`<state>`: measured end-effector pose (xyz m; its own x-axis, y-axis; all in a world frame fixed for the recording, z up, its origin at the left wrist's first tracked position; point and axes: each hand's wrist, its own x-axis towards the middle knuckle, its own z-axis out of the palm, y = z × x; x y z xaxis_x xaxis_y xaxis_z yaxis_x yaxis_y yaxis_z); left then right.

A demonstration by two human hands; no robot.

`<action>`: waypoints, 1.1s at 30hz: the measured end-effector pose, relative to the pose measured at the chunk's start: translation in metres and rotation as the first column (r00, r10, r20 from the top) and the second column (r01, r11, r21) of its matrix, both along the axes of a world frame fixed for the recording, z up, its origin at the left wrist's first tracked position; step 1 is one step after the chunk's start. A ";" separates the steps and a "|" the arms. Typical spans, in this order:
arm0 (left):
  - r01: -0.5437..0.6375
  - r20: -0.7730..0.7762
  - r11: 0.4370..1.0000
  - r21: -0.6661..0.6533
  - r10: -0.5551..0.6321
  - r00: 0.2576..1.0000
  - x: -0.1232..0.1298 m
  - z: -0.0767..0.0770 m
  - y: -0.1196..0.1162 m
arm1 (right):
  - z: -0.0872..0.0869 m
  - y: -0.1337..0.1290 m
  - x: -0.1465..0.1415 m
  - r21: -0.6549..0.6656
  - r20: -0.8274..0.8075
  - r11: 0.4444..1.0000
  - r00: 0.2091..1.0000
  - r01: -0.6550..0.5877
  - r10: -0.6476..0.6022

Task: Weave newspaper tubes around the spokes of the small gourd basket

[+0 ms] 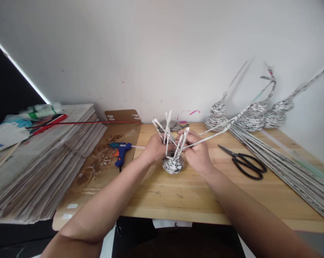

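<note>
A small round body woven from rolled newspaper (173, 164) sits on the wooden table, with several paper sticks (167, 125) standing up from its rim. My left hand (157, 147) is closed round the uprights at the left side, its fingertips partly hidden behind them. On the right, my right hand (195, 148) pinches paper strands beside the uprights. Long paper strands (218, 133) run from there toward the back right.
Black scissors (248, 164) and a bundle of paper sticks (282, 168) lie at right. Finished woven gourd shapes (217, 116) stand by the wall. Left are a blue glue gun (122, 154), a brown board (97, 157) and stacked newspapers (43, 172).
</note>
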<state>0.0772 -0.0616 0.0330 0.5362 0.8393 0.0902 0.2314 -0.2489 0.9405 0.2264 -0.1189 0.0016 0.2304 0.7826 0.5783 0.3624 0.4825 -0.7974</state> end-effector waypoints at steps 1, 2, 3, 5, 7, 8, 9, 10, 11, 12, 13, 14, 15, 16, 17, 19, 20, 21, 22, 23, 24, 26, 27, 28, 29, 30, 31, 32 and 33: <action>0.008 0.007 1.000 -0.003 -0.008 1.000 0.000 -0.001 0.003 | 0.000 0.000 0.000 0.001 0.010 1.000 1.000 0.003 -0.003; 0.012 0.017 1.000 -0.007 -0.012 1.000 0.000 -0.003 0.007 | 0.000 0.000 0.000 -0.014 0.002 1.000 1.000 0.007 -0.007; 0.010 0.029 1.000 -0.011 -0.009 1.000 0.000 -0.004 0.010 | 0.000 -0.001 -0.001 -0.041 -0.023 0.999 1.000 0.006 -0.007; -0.032 0.047 0.999 -0.015 0.033 0.998 0.001 -0.005 0.014 | 0.001 -0.003 -0.002 -0.102 -0.118 0.995 0.993 -0.024 0.012; -0.113 0.045 0.994 -0.008 0.113 0.993 0.001 -0.004 0.015 | 0.003 -0.005 -0.005 -0.149 -0.235 0.987 0.972 -0.066 0.030; -0.157 0.039 0.988 0.001 0.157 0.987 0.000 -0.003 0.014 | 0.004 -0.006 -0.007 -0.165 -0.279 0.984 0.960 -0.069 0.021; -0.197 0.035 0.980 0.015 0.196 0.980 0.000 -0.002 0.013 | 0.005 -0.006 -0.008 -0.180 -0.311 0.982 0.950 -0.055 -0.004; -0.228 0.032 0.973 0.034 0.227 0.973 0.000 0.000 0.011 | 0.005 -0.007 -0.009 -0.198 -0.326 0.980 0.945 -0.028 -0.039; -0.246 0.032 0.967 0.058 0.245 0.969 -0.001 0.001 0.009 | 0.005 -0.006 -0.009 -0.218 -0.325 0.976 0.942 0.005 -0.078; -0.260 0.035 0.962 0.082 0.258 0.966 -0.001 0.003 0.007 | 0.005 -0.006 -0.009 -0.231 -0.311 0.972 0.943 0.042 -0.115; -0.267 0.036 0.958 0.105 0.265 0.964 -0.001 0.004 0.005 | 0.004 -0.006 -0.009 -0.229 -0.286 0.970 0.947 0.078 -0.144; -0.270 0.036 0.955 0.123 0.268 0.963 -0.002 0.004 0.004 | 0.002 -0.005 -0.008 -0.211 -0.251 0.971 0.954 0.110 -0.162; -0.270 0.032 0.953 0.137 0.268 0.963 -0.002 0.004 0.004 | 0.001 -0.005 -0.008 -0.179 -0.205 0.974 0.963 0.139 -0.175; -0.265 0.026 0.953 0.144 0.264 0.964 -0.002 0.003 0.004 | 0.001 -0.006 -0.008 -0.138 -0.150 0.976 0.971 0.168 -0.189; -0.259 0.022 0.954 0.148 0.259 0.966 -0.003 0.002 0.005 | 0.001 -0.007 -0.008 -0.093 -0.090 0.977 0.975 0.194 -0.203; -0.258 0.027 0.954 0.152 0.257 0.966 -0.004 -0.002 0.008 | 0.001 -0.009 -0.009 -0.036 0.013 0.975 0.976 0.219 -0.219; -0.266 0.036 0.951 0.155 0.264 0.964 -0.004 -0.003 0.009 | 0.002 -0.010 -0.010 -0.045 0.040 0.975 0.975 0.219 -0.217; -0.279 0.049 0.947 0.158 0.275 0.960 -0.004 -0.005 0.010 | 0.002 -0.010 -0.010 -0.079 0.043 0.975 0.978 0.209 -0.207; -0.289 0.064 0.944 0.160 0.282 0.957 -0.004 -0.006 0.011 | 0.002 -0.009 -0.010 -0.136 0.013 0.973 0.982 0.188 -0.187; -0.294 0.078 0.942 0.160 0.284 0.956 -0.004 -0.007 0.010 | 0.002 -0.007 -0.010 -0.203 -0.046 0.967 0.985 0.153 -0.165; -0.292 0.094 0.944 0.155 0.280 0.955 -0.004 -0.008 0.010 | 0.001 -0.004 -0.009 -0.270 -0.122 0.957 0.982 0.109 -0.146; -0.264 0.133 0.956 0.130 0.247 0.960 -0.002 -0.009 0.007 | -0.001 0.002 -0.007 -0.352 -0.275 0.936 0.954 0.014 -0.118; -0.246 0.150 0.962 0.119 0.227 0.962 -0.002 -0.010 0.005 | -0.002 0.004 -0.006 -0.360 -0.329 0.932 0.939 -0.024 -0.103; -0.229 0.160 0.967 0.114 0.209 0.965 -0.001 -0.012 0.003 | -0.003 0.006 -0.005 -0.351 -0.357 0.935 0.930 -0.044 -0.090; -0.217 0.166 0.969 0.116 0.196 0.966 0.000 -0.013 0.002 | -0.004 0.007 -0.005 -0.324 -0.360 0.945 0.930 -0.046 -0.078; -0.209 0.168 0.970 0.128 0.186 0.968 0.001 -0.014 0.001 | -0.005 0.007 -0.004 -0.281 -0.342 0.959 0.937 -0.031 -0.070; -0.206 0.168 0.967 0.148 0.181 0.969 0.002 -0.015 0.001 | -0.006 0.006 -0.004 -0.227 -0.309 0.974 0.949 -0.005 -0.067; -0.207 0.165 0.963 0.173 0.179 0.970 0.002 -0.016 0.001 | -0.007 0.004 -0.005 -0.170 -0.268 0.985 0.961 0.025 -0.071; -0.208 0.158 0.958 0.195 0.179 0.971 0.002 -0.017 0.001 | -0.007 0.002 -0.005 -0.116 -0.224 0.992 0.971 0.056 -0.081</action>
<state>0.0794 -0.0604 0.0158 0.3354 0.8802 0.3358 0.1667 -0.4063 0.8984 0.2210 -0.1168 -0.0054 0.4015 0.8153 0.4173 0.1938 0.3697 -0.9087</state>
